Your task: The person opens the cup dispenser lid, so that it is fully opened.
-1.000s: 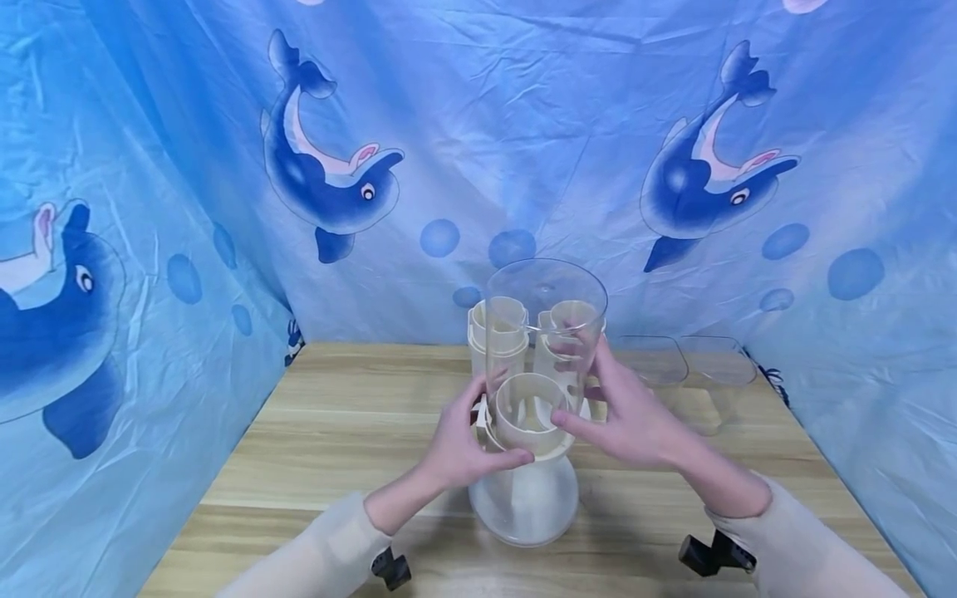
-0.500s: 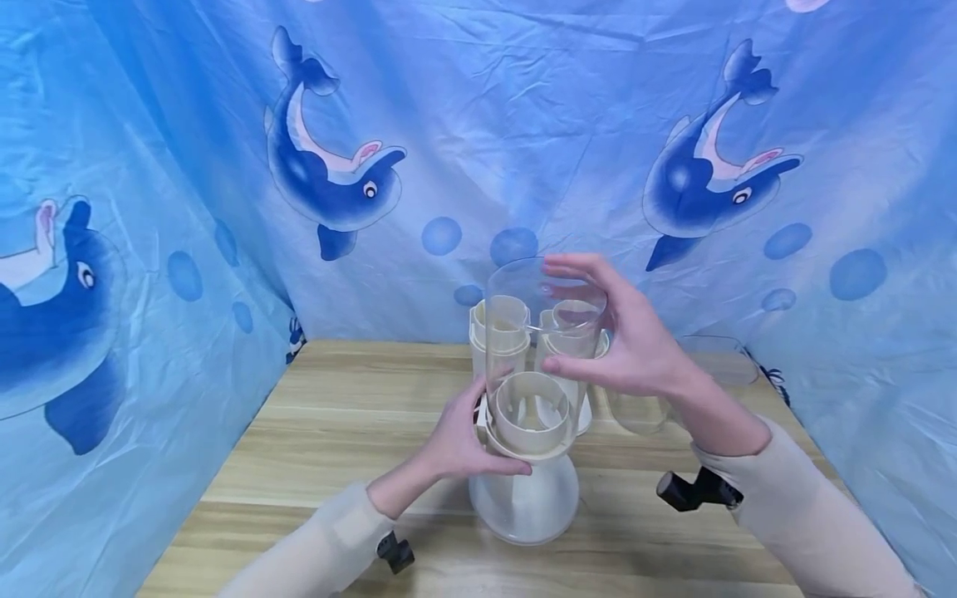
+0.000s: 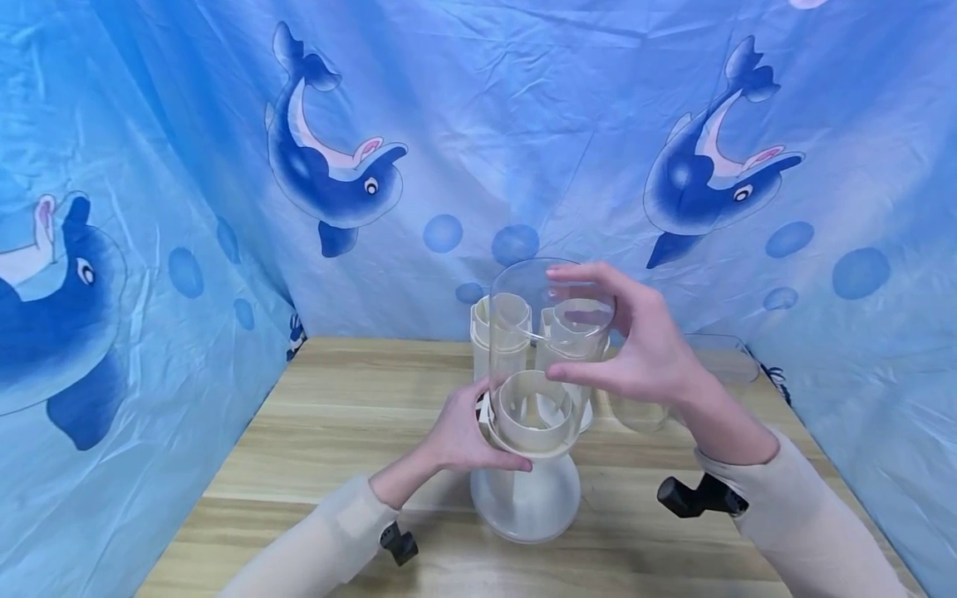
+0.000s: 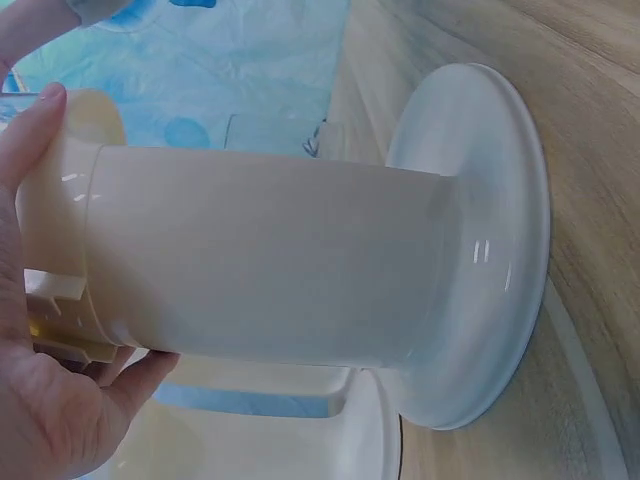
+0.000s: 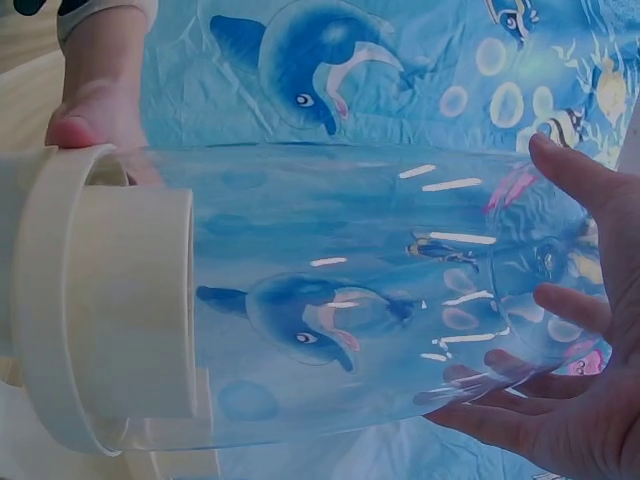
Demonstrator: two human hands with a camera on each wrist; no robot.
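Note:
A clear plastic cylinder (image 5: pixel 350 230) stands upright on the cream collar (image 5: pixel 45 300) of a white pedestal stand (image 4: pixel 270 250), whose round base (image 3: pixel 527 507) rests on the table. The collar's inner ring shows inside the cylinder's lower end. My left hand (image 3: pixel 465 433) grips the collar from the left side, thumb across its front. Higher up, my right hand (image 3: pixel 645 342) holds the cylinder near its top from the right, with thumb and fingers curved around the wall. Part of the right fingers shows through the clear plastic.
Close behind the cylinder are two more cream stands, a left one (image 3: pixel 495 357) and a right one (image 3: pixel 549 359). Clear containers, one (image 3: pixel 721 357) at the back right and another (image 3: pixel 639 413) nearer, are partly hidden by my right arm. A dolphin-print curtain (image 3: pixel 523 124) surrounds the wooden table (image 3: pixel 329 415).
My right hand has gone from low on the cylinder, near the collar, up to its upper part. My left hand stays at the collar. The cylinder remains on the stand.

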